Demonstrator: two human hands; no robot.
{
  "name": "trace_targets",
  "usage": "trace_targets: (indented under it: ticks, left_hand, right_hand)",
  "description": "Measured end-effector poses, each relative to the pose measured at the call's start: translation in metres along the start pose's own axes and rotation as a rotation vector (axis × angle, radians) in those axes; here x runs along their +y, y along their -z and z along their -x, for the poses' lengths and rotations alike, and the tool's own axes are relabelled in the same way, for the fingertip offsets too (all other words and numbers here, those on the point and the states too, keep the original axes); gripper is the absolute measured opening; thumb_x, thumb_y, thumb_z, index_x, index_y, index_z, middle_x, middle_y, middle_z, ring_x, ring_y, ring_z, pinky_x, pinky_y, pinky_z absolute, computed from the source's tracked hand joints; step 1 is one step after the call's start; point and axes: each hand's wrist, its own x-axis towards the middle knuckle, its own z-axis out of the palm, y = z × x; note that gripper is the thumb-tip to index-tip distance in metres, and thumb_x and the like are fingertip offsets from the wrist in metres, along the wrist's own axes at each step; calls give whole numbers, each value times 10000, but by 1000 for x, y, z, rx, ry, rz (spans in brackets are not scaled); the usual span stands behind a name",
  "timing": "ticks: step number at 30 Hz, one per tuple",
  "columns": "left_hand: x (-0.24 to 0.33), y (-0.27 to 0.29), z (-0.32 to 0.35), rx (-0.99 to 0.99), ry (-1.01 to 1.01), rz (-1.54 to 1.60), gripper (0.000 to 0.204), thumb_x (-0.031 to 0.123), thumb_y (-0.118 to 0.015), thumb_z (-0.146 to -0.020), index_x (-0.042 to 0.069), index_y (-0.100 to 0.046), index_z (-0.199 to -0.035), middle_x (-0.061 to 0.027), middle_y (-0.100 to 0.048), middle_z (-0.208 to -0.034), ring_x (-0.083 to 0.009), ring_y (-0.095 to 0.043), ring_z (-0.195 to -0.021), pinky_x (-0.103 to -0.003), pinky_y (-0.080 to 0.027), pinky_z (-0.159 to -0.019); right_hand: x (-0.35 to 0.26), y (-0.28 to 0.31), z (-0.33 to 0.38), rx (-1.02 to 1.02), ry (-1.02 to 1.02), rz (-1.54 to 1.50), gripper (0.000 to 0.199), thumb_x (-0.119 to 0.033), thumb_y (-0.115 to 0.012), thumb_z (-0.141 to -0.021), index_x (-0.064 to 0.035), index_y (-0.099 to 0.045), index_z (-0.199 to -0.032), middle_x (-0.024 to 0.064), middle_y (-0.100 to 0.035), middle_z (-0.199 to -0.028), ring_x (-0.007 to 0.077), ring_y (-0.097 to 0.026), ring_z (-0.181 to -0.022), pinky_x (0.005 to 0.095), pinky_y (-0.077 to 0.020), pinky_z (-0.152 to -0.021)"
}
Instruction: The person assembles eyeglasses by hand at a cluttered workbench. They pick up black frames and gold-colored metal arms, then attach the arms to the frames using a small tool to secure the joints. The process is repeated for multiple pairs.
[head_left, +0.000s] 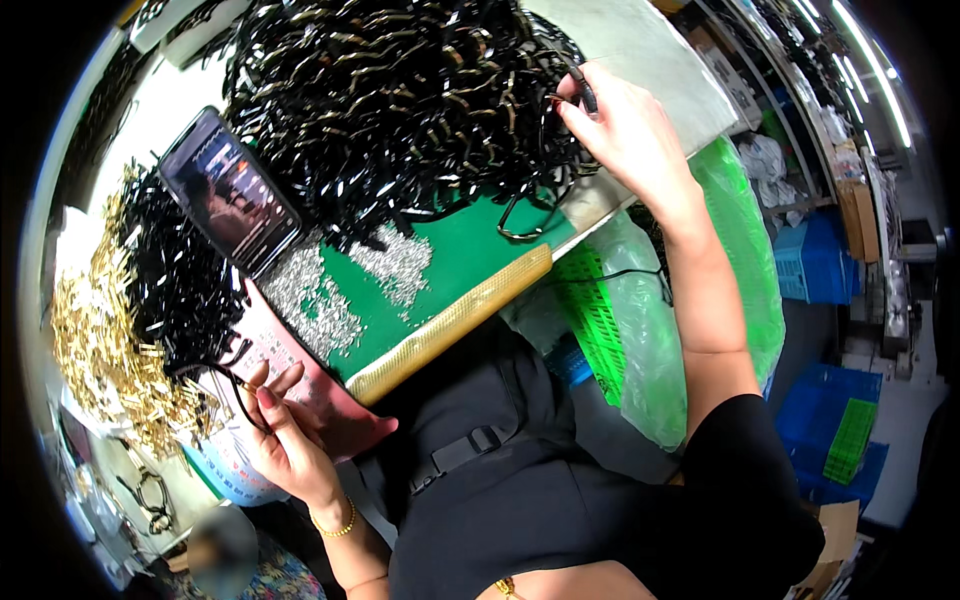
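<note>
My left hand [290,445] is low on the left, thumb and fingers pinched on a thin black curved piece [236,388] that looks like part of a glasses frame. At the upper right, my right hand [625,120] reaches to the edge of a big heap of black frame-like parts [400,110]. Its fingers close on a short, thick black curved piece [583,92]. A loose black rim [522,235] lies at the heap's near right corner. Small silver metal bits [395,265] are spread in two patches on the green mat [455,250].
A phone [230,192] with a lit screen leans among the parts. Black strips [190,300] and gold pieces [95,320] are heaped at left. A yellow roll [455,325] edges the table; pink cloth [310,385] hangs beside it. Bagged green crates [590,330] stand right. Another person [225,550] is lower left.
</note>
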Motion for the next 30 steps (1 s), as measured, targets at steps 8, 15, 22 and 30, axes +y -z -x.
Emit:
trace_targets:
  ticks: [8, 15, 22, 30]
  left_hand:
    - [-42, 56, 17, -60, -114, -417, 335, 106, -479, -1044, -43, -518, -1342, -151, -634, -1239, -161, -573, -936, -285, -467, -810]
    - [-46, 85, 37, -47, -515, -1091, 485, 219, -525, -1035, -12, -445, -1454, -134, -551, -1407, -238, -549, -1281, -360, -441, -1084]
    - [-4, 49, 1, -397, -123, 101, 177, -87, -547, -891, -11, -657, -1007, -120, -679, -946, -257, -642, -959, -358, -519, -860]
    - [8, 39, -2, -466, -63, -287, 321, -143, -466, -939, -4, -633, -1175, -113, -616, -960, -223, -720, -806, -323, -617, -725]
  right_hand:
    - [-47, 35, 10, 23, -132, -111, 197, -168, -662, -942, -27, -647, -1079, 90, -721, -861, 172, -692, -752, 318, -525, -692]
    - [-178, -13, 47, -373, 307, -652, 149, -69, -665, -916, -2, -595, -1029, 120, -604, -928, 216, -651, -835, 319, -530, -759]
    - [-245, -91, 55, -524, 371, -585, 327, -169, -627, -950, -23, -487, -1207, 198, -670, -987, 403, -681, -815, 474, -542, -671]
    - [-177, -27, 52, -493, 540, -169, 298, -107, -578, -936, -33, -472, -1205, 149, -547, -984, 361, -647, -740, 427, -552, -628]
